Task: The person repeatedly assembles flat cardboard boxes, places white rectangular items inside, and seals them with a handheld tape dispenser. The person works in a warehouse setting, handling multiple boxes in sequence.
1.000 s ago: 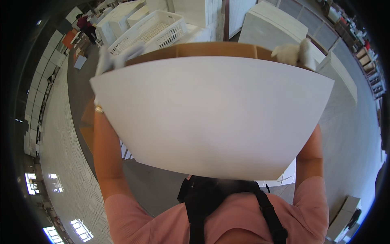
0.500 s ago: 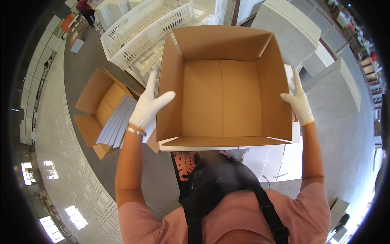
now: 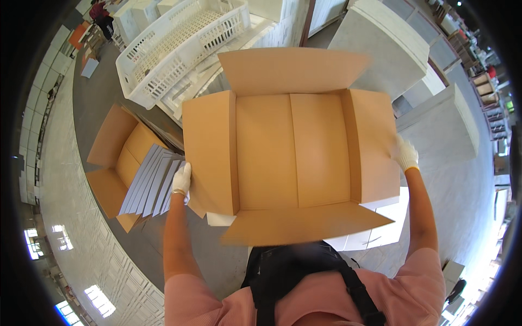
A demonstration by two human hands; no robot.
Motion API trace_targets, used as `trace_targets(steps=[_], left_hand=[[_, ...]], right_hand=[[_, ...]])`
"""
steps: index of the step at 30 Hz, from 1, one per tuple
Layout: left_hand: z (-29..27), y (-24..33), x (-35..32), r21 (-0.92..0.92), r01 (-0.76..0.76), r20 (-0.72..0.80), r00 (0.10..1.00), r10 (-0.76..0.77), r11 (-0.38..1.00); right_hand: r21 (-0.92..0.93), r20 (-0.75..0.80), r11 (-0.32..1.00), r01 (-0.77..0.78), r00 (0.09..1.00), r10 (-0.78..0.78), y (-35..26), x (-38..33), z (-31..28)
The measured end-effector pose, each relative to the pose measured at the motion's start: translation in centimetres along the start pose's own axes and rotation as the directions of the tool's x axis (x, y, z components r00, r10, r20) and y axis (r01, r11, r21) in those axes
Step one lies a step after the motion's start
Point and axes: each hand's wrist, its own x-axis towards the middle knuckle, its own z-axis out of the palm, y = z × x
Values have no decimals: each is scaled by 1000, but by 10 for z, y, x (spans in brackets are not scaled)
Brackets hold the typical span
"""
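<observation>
Cardboard box (image 3: 291,155), held out in front of my chest between both gloved hands, open side up toward me. My left hand (image 3: 182,181) presses flat against the outer left wall, fingers extended rather than curled; my right hand (image 3: 405,155) grips the outer right wall, though the flap hides most of its fingers, so I cannot tell how tightly they close.

Change since half a second ago — the four top flaps, then standing nearly upright around the opening, are now splayed outward: far flap tilted away, near flap (image 3: 304,224) dropped toward my body, side flaps laid wide. The two inner bottom panels meet along a seam down the middle of the floor, and the interior is bare. One second ago a pale underside filled the view; I judge from this sequence that the box has been turned over and opened out, leaving it erected and ready to receive contents.

Surroundings: to my left on the grey floor, a second open carton (image 3: 117,163) holding a fanned stack of grey sheets (image 3: 152,185) — just beside my left wrist in the picture. Beyond it, a white slatted plastic crate (image 3: 179,46). White flat panels (image 3: 380,236) lie under the box near my right forearm, and pale slabs (image 3: 386,41) stand farther off.
</observation>
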Motion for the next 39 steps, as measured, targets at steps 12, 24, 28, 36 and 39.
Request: trace_targets(steps=[12, 24, 28, 36, 39], left_hand=[[-68, 203, -11, 86, -519, -454, 739, 497, 850], [-36, 286, -167, -25, -347, 79, 934, 348, 938], [-20, 266, -148, -428, -194, 257, 910, 325, 883], [-85, 163, -97, -739, 185, 322, 942, 98, 647], [-73, 76, -63, -647, 189, 233, 971, -44, 739]], right_hand=[[-39, -51, 821, 570, 819, -571, -279, 74, -248], [539, 49, 733, 415, 853, -519, -123, 79, -217], [740, 221, 630, 236, 800, -559, -153, -17, -192], [956, 240, 259, -136, 872, -427, -18, 10, -85], [913, 311, 354, -202, 907, -285, 9, 42, -3]])
